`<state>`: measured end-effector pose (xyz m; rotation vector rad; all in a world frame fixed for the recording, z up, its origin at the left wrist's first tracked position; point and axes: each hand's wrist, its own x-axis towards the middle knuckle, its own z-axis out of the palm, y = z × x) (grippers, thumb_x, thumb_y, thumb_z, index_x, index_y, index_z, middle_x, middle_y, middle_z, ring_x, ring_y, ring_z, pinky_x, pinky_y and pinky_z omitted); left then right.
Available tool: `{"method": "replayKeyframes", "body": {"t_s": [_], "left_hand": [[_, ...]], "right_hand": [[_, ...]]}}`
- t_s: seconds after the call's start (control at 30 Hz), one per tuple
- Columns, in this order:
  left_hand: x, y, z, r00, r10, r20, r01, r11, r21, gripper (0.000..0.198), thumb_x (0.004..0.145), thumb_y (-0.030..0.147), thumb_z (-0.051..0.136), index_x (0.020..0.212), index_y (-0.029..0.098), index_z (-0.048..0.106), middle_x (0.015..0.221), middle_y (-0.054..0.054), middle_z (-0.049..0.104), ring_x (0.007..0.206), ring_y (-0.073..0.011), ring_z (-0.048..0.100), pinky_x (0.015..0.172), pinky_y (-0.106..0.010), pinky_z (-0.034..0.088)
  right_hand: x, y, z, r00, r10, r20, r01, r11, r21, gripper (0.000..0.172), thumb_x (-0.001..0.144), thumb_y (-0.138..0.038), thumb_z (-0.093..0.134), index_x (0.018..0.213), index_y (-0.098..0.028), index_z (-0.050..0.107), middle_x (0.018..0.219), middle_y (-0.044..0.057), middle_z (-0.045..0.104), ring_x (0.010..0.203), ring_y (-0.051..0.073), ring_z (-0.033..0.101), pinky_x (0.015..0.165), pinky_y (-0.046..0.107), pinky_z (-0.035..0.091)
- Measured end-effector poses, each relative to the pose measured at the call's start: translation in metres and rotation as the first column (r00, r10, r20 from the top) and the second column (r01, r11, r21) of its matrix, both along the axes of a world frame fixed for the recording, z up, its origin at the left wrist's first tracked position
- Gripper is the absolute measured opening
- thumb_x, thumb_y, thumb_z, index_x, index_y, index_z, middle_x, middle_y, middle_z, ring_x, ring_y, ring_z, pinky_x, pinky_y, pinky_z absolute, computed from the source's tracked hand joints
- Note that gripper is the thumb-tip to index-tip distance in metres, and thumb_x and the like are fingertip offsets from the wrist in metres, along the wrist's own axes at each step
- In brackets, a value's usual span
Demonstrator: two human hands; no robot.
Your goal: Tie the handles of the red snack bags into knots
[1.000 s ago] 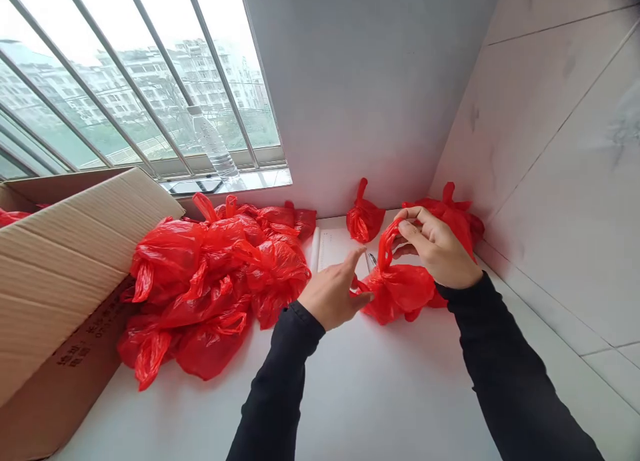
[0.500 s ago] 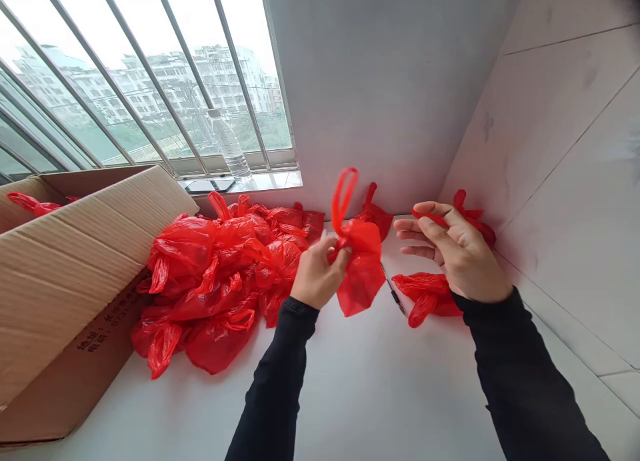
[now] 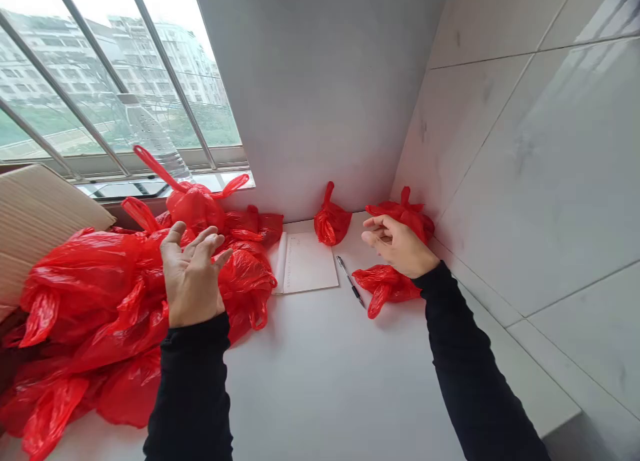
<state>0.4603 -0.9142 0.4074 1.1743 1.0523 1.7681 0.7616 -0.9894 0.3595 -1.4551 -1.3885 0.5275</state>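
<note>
My left hand point(image 3: 195, 274) is open with its fingers spread, holding nothing. Just beyond its fingertips, a knotted red plastic bag point(image 3: 195, 206) sits on top of a heap of red plastic bags point(image 3: 85, 268), one handle loop sticking up. My right hand point(image 3: 400, 244) hovers over the right side of the table, fingers loosely curved and apart, with nothing visible in it. Behind it lies a red bag point(image 3: 405, 211) against the wall, and below it another crumpled red bag point(image 3: 385, 284), partly covered by the wrist.
An open notebook point(image 3: 310, 264) lies mid-table beside a pen point(image 3: 351, 281). One small tied red bag point(image 3: 333, 221) stands at the back wall. A cardboard box point(image 3: 45, 221) is at the left edge. On the windowsill are a clear bottle point(image 3: 153, 134) and a dark flat device point(image 3: 130, 190).
My left hand has moved left and let go of the red bag, which now rests on the heap. My right hand has shifted slightly. The view has turned right, and the notebook is now uncovered.
</note>
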Motion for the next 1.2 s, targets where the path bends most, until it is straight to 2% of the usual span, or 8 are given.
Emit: {"method": "replayKeyframes", "body": {"t_s": [0.1, 0.23, 0.53, 0.6, 0.73, 0.83, 1.0, 1.2], "left_hand": [[0.006, -0.007, 0.004, 0.994, -0.061, -0.089, 0.062, 0.998, 0.007, 0.021, 0.082, 0.025, 0.064, 0.102, 0.032, 0.066, 0.095, 0.003, 0.073, 0.095, -0.0179, 0.070, 0.092, -0.039, 0.055], [0.013, -0.020, 0.008, 0.973, -0.113, -0.203, 0.123, 0.992, 0.038, 0.010, 0.080, 0.031, 0.065, 0.089, 0.031, 0.071, 0.084, 0.003, 0.073, 0.081, -0.0188, 0.070, 0.082, -0.039, 0.057], [0.025, -0.029, 0.005, 0.903, -0.199, -0.380, 0.233, 0.971, 0.046, 0.022, 0.082, 0.040, 0.067, 0.096, 0.024, 0.073, 0.081, -0.001, 0.072, 0.077, -0.0183, 0.069, 0.076, -0.035, 0.058], [0.029, -0.031, 0.002, 0.795, -0.265, -0.546, 0.310, 0.951, -0.010, 0.030, 0.083, 0.046, 0.067, 0.102, 0.023, 0.073, 0.089, -0.004, 0.074, 0.085, -0.0208, 0.070, 0.080, -0.036, 0.058], [0.041, -0.034, -0.010, 0.364, -0.363, -0.858, 0.461, 0.871, -0.173, 0.040, 0.088, 0.047, 0.059, 0.121, 0.027, 0.068, 0.101, -0.005, 0.075, 0.095, -0.0229, 0.070, 0.082, -0.035, 0.055], [0.044, -0.029, -0.023, 0.128, -0.313, -0.941, 0.480, 0.850, -0.218, 0.045, 0.089, 0.044, 0.056, 0.130, 0.028, 0.062, 0.103, -0.005, 0.075, 0.098, -0.0239, 0.069, 0.080, -0.035, 0.054], [0.040, -0.022, -0.036, 0.011, -0.287, -0.958, 0.446, 0.859, -0.252, 0.049, 0.087, 0.045, 0.057, 0.133, 0.026, 0.060, 0.106, -0.009, 0.074, 0.099, -0.0259, 0.070, 0.078, -0.036, 0.054], [0.047, -0.027, -0.032, -0.001, -0.282, -0.959, 0.514, 0.823, -0.242, 0.048, 0.087, 0.037, 0.057, 0.134, 0.027, 0.058, 0.124, -0.007, 0.069, 0.111, -0.0265, 0.066, 0.089, -0.038, 0.052]], "right_hand": [[0.013, 0.006, -0.014, 0.945, 0.020, 0.326, 0.047, 0.980, -0.195, 0.055, 0.082, -0.044, 0.070, 0.130, -0.023, 0.056, 0.114, 0.010, 0.067, 0.112, 0.027, 0.061, 0.097, 0.045, 0.049], [0.020, 0.017, -0.037, 0.830, 0.288, 0.478, -0.058, 0.897, -0.438, 0.081, 0.070, -0.032, 0.079, 0.144, -0.027, 0.048, 0.121, 0.009, 0.066, 0.114, 0.028, 0.061, 0.091, 0.038, 0.051], [0.015, 0.024, -0.029, 0.839, 0.220, 0.498, -0.040, 0.937, -0.347, 0.029, 0.086, -0.010, 0.050, 0.100, -0.021, 0.073, 0.108, 0.006, 0.073, 0.103, 0.021, 0.066, 0.091, 0.030, 0.048], [0.003, 0.019, -0.020, 0.853, 0.240, 0.463, -0.115, 0.952, -0.282, 0.028, 0.087, -0.012, 0.050, 0.101, -0.022, 0.072, 0.107, 0.004, 0.073, 0.100, 0.018, 0.066, 0.091, 0.029, 0.049], [-0.020, 0.010, -0.012, 0.855, 0.391, 0.341, -0.352, 0.920, -0.171, 0.040, 0.087, -0.024, 0.060, 0.128, -0.022, 0.061, 0.112, 0.005, 0.070, 0.104, 0.018, 0.065, 0.094, 0.032, 0.049], [-0.024, 0.009, -0.015, 0.799, 0.459, 0.389, -0.376, 0.885, -0.273, 0.061, 0.079, -0.034, 0.071, 0.137, -0.022, 0.054, 0.122, 0.009, 0.065, 0.112, 0.024, 0.061, 0.095, 0.038, 0.048], [-0.019, 0.017, -0.026, 0.725, 0.480, 0.494, -0.264, 0.856, -0.444, 0.042, 0.073, -0.022, 0.071, 0.114, -0.018, 0.068, 0.104, 0.010, 0.070, 0.093, 0.027, 0.065, 0.076, 0.035, 0.050], [-0.032, 0.012, -0.014, 0.807, 0.396, 0.439, -0.333, 0.918, -0.216, 0.021, 0.086, -0.019, 0.056, 0.101, -0.020, 0.070, 0.095, 0.004, 0.072, 0.086, 0.020, 0.065, 0.078, 0.030, 0.049]]}}
